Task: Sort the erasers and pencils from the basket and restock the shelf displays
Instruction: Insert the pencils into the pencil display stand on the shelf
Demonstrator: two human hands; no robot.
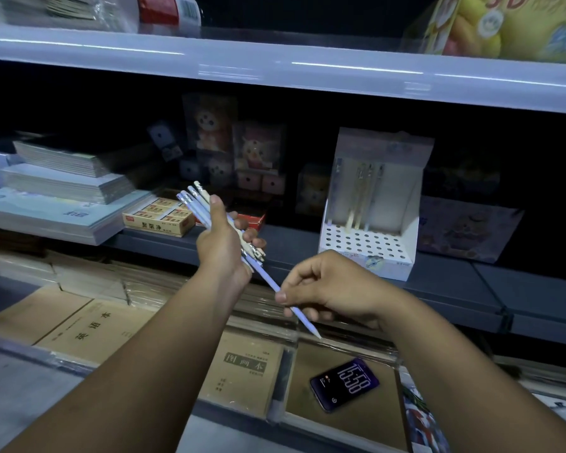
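Head view looks into dim store shelving, with a pale upper shelf edge [275, 70] running across the top of the frame and a grey middle shelf [455, 289] below it. Stacks of notebooks [62, 191] fill the left of the middle shelf. Right of centre, a white display stand [373, 250] with a perforated base has a few pencils [361, 191] upright at its back. At centre the left hand [221, 246] is wrapped around a bundle of pencils [193, 201], eraser ends pointing to the upper left. Just below and right of it, the right hand [334, 286] pinches a single lavender pencil [268, 278] between thumb and fingers; its upper end reaches into the bundle and its tip points to the lower right. An open eraser box [159, 220] sits on the middle shelf behind the left hand. A phone [344, 384] lies screen up at lower centre.
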